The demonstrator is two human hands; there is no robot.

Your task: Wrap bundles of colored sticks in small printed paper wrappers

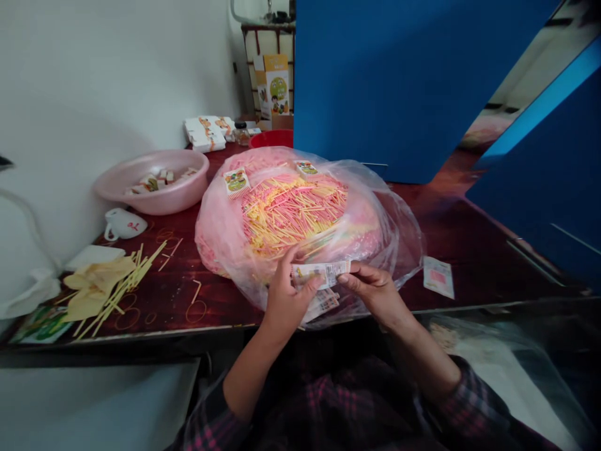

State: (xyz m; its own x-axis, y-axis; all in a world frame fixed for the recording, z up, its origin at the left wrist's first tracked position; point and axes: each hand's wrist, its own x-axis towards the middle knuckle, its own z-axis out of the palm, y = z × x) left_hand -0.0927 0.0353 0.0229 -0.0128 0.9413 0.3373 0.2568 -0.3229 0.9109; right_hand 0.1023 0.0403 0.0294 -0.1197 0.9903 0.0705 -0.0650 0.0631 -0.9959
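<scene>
My left hand (291, 297) grips the left part of a small white printed carton (331, 270), with the thumb across its front. At the carton's right end, my right hand (375, 289) pinches the striped edge between thumb and fingers. Whether anything is inside the carton cannot be seen. Just below it lie more printed flat pieces (323, 304), partly covered by my left hand. Beyond both hands spreads a clear plastic bag (399, 232), open at the top and full of thin pink and yellow sticks (300, 210). Two small printed boxes (237, 182) rest on the bag.
A pink basin (164, 202) with small boxes stands at the back left. Near it are a white mug (124, 224) and loose yellow strips (124, 291). Blue panels (399, 81) rise behind the dark red table (451, 213). A white card (439, 288) lies at right.
</scene>
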